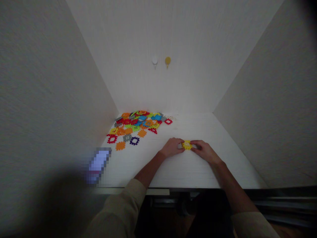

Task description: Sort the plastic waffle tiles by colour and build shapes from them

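A small yellow toothed plastic tile is held between both hands over the middle of the white table. My left hand pinches its left side with fingers closed. From the right, my right hand grips the other side, fingers also closed. The tile sits low, at or just above the tabletop; I cannot tell whether it touches. A pile of coloured interlocking tiles in orange, red, blue, green, grey and purple lies at the back left, well apart from the hands.
White walls close in the table on the left, back and right. Two round hooks, white and yellow, hang on the back wall. A blurred-out bluish object lies at the table's front left corner. Loose tiles spread toward it.
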Tool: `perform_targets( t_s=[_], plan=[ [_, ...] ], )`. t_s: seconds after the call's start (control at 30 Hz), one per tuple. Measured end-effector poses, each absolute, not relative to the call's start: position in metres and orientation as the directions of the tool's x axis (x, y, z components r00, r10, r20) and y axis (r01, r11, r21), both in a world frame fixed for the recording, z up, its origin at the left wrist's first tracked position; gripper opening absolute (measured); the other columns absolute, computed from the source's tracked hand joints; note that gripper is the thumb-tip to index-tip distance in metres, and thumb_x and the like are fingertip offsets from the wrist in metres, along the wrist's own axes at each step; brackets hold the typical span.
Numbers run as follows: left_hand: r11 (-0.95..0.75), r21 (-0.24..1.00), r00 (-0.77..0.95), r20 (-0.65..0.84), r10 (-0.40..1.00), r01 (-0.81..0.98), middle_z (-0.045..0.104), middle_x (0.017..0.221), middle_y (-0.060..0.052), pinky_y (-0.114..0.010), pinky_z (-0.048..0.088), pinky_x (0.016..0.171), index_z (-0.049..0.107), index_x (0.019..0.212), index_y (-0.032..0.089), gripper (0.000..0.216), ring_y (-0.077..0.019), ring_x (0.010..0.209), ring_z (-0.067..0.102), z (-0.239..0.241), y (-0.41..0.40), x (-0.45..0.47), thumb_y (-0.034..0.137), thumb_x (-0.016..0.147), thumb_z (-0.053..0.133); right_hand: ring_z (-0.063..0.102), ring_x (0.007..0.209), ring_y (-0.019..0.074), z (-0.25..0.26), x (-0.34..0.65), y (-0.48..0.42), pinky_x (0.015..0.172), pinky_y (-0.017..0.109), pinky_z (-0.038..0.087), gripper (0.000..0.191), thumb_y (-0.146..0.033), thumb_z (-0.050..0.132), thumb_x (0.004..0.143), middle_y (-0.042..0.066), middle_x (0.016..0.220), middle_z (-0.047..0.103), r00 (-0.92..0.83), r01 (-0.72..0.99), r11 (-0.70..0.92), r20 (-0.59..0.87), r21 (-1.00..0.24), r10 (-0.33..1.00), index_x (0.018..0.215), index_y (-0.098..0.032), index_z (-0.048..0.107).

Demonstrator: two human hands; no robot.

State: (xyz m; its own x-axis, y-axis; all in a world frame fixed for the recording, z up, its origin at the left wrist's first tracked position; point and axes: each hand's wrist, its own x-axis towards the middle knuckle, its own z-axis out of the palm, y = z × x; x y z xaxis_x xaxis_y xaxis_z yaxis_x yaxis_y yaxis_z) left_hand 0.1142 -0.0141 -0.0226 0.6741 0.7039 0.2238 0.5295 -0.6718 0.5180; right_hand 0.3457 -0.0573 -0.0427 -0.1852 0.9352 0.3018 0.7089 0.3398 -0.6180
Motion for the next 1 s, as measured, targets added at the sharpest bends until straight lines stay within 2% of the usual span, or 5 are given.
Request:
perform_targets(
  t_s=[0.27, 0.67, 0.83, 1.0],
  plan=[
    [-0.655, 0.595, 0.716, 0.182, 0.674, 0.465, 0.067, 0.105, -0.008, -0.027, 0.046, 0.085, 0.059, 0.114, 0.014, 0.035, -0.0167, 0.092, 0.062, -0.029, -0.004, 0.110, 0.032, 0.084, 0.057, 0.063, 0.097, 0.0225, -0.044, 0.344, -0.058, 0.091, 0.041, 0.050, 0.028, -0.036, 0.061, 0.077, 0.007, 0.104, 0.068, -0.173, 0.711, 0.337, 0.311, -0.617, 0.934, 0.102, -0.024, 0.067],
    [-0.695, 0.512, 0.693, 0.239, 0.680, 0.505, 0.067, 0.096, -0.006, -0.030, 0.046, 0.084, 0.061, 0.106, 0.016, 0.028, -0.0180, 0.087, 0.060, -0.026, -0.005, 0.108, 0.033, 0.084, 0.055, 0.063, 0.098, 0.0223, -0.046, 0.341, -0.057, 0.090, 0.041, 0.051, 0.030, -0.036, 0.060, 0.079, 0.007, 0.107, 0.068, -0.156, 0.709, 0.328, 0.314, -0.625, 0.937, 0.106, -0.024, 0.067],
    [-0.687, 0.524, 0.692, 0.232, 0.684, 0.504, 0.066, 0.098, -0.006, -0.030, 0.045, 0.085, 0.058, 0.109, 0.016, 0.029, -0.0177, 0.089, 0.060, -0.026, -0.006, 0.109, 0.032, 0.084, 0.055, 0.063, 0.100, 0.0231, -0.044, 0.338, -0.058, 0.093, 0.044, 0.049, 0.030, -0.036, 0.060, 0.080, 0.007, 0.108, 0.067, -0.155, 0.704, 0.332, 0.320, -0.628, 0.935, 0.106, -0.024, 0.066],
    [-0.650, 0.559, 0.670, 0.212, 0.712, 0.515, 0.062, 0.108, -0.009, -0.032, 0.046, 0.088, 0.051, 0.117, 0.014, 0.040, -0.0190, 0.094, 0.059, -0.022, -0.011, 0.106, 0.029, 0.080, 0.059, 0.060, 0.107, 0.0236, -0.044, 0.341, -0.063, 0.094, 0.044, 0.050, 0.038, -0.040, 0.061, 0.078, 0.009, 0.119, 0.062, -0.132, 0.660, 0.358, 0.367, -0.660, 0.921, 0.112, -0.023, 0.062]
  ],
)
